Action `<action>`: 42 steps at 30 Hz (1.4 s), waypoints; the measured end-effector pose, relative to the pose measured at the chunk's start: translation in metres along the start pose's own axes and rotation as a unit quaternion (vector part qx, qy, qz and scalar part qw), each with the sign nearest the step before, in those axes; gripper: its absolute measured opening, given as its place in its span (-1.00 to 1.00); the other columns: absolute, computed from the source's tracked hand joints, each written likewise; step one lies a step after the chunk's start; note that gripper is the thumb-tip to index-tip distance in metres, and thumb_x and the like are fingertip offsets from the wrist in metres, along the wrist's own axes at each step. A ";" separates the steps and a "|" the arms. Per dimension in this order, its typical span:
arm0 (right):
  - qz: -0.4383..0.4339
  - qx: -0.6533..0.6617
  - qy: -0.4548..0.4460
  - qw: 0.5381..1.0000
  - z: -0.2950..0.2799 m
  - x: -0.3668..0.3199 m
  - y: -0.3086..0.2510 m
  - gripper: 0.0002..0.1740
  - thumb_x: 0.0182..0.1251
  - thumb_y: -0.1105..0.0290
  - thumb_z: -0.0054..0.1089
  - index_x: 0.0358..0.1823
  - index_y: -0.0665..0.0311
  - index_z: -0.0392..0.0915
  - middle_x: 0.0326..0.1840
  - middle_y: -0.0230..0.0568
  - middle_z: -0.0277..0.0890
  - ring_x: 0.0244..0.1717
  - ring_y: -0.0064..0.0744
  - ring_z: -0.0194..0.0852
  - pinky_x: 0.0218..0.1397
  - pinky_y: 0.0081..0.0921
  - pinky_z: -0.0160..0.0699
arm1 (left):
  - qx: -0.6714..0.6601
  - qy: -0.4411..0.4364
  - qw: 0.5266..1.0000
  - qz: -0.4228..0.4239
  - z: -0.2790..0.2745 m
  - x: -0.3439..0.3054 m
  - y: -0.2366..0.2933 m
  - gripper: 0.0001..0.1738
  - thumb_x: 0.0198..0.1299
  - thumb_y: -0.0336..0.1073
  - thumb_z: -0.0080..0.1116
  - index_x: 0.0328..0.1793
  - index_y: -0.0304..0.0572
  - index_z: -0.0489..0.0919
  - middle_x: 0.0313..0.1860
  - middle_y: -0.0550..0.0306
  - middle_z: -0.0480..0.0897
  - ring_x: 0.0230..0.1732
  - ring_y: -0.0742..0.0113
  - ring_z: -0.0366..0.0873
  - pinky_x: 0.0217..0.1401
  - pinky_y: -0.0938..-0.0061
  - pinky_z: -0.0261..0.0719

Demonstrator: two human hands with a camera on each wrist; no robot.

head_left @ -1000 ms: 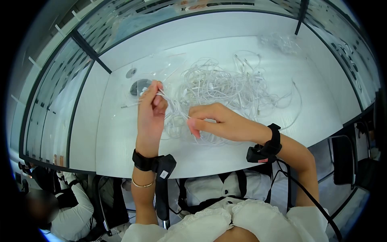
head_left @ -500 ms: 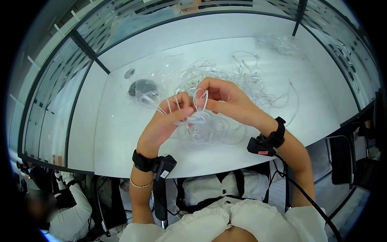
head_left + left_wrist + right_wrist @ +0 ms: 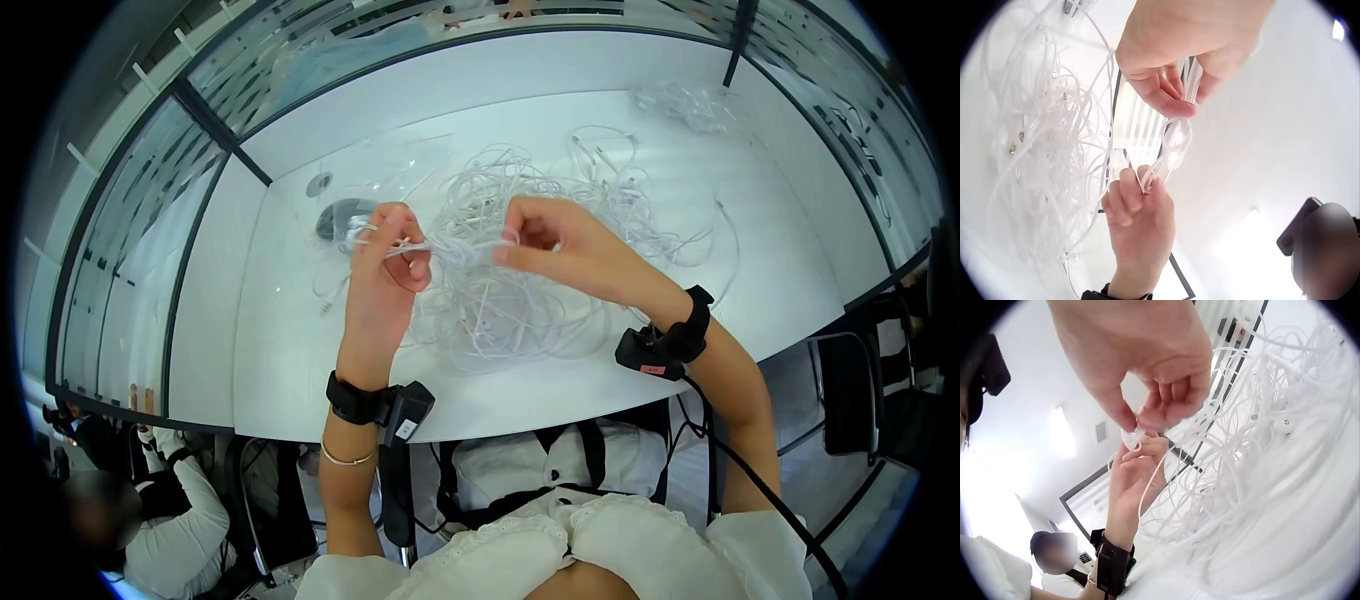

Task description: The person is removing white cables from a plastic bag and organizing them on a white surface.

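Note:
A bundle of white cable (image 3: 455, 250) stretches between the two hands, above the table. The left hand (image 3: 385, 270) grips one end of it with curled fingers; loops stick out past the fingers on the left. Thumb and forefinger of the right hand (image 3: 570, 250) pinch the other end. In the left wrist view the bundle (image 3: 1177, 137) looks knotted or wrapped between the hands. A large tangle of white cables (image 3: 520, 190) lies on the table beyond and below them, with small metal plugs in it.
Behind the left hand lie a dark round object (image 3: 340, 218) and a clear plastic bag (image 3: 400, 165). Crumpled clear plastic (image 3: 685, 105) sits at the back right. Low white panels with glass above enclose the table (image 3: 290, 350). Another person (image 3: 180, 510) is at the lower left.
The hands came together half a second ago with loops round the fingers, and now stand apart. The left hand has moved left and turned, and the bundle is drawn out between them.

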State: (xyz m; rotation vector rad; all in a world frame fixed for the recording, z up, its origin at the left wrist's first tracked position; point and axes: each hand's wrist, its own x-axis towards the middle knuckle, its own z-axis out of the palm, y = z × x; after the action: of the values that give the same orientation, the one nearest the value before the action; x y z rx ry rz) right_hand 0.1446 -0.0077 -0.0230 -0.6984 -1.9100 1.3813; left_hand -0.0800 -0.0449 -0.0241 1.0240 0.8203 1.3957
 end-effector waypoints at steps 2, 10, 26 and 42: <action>0.003 -0.067 -0.073 0.995 0.002 0.000 0.002 -0.71 0.28 0.19 0.27 -0.21 0.24 0.45 -0.32 -0.43 0.46 -0.30 -0.60 0.41 -0.25 -0.60 0.40 | -0.017 0.017 0.999 0.025 0.003 0.001 0.002 -0.80 0.38 -0.13 0.03 -0.13 -0.08 0.46 -0.47 0.33 0.39 -0.55 0.64 0.30 -0.56 0.73 0.19; -0.069 -0.128 -0.057 0.988 0.016 -0.003 -0.006 -0.55 0.27 0.07 0.26 0.00 0.26 0.52 -0.02 -0.26 0.51 0.04 -0.35 0.41 0.15 -0.41 0.34 | 0.133 0.033 0.990 0.026 0.015 -0.004 -0.004 -0.81 0.24 -0.28 0.25 -0.22 -0.17 0.47 -0.51 0.26 0.48 -0.72 0.59 0.34 -0.72 0.65 0.24; -0.034 0.096 0.077 0.992 0.002 0.010 0.008 -0.63 0.44 0.18 0.00 -0.42 0.35 0.48 -0.50 -0.37 0.43 -0.41 -0.63 0.35 -0.28 -0.61 0.37 | 0.122 -0.129 0.982 0.060 0.022 -0.006 -0.002 -0.35 0.09 -0.33 0.28 0.36 -0.17 0.38 0.23 0.06 0.48 -0.02 0.41 0.52 -0.05 0.53 0.47; 0.026 -0.012 0.064 0.998 -0.010 -0.001 -0.020 -0.61 0.42 0.16 0.04 -0.47 0.31 0.51 -0.66 -0.45 0.37 -0.62 -0.72 0.22 -0.54 -0.67 0.16 | 0.474 0.027 0.724 0.501 0.035 -0.042 0.037 -0.79 0.14 -0.50 0.12 -0.08 -0.28 0.62 -0.19 0.00 0.63 -0.24 0.24 0.59 -0.16 0.42 0.51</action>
State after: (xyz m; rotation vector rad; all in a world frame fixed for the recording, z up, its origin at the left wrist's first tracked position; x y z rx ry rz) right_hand 0.1522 -0.0089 -0.0022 -0.8336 -1.8216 1.3135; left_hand -0.0633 -0.0930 0.0180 2.5123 1.1158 1.8974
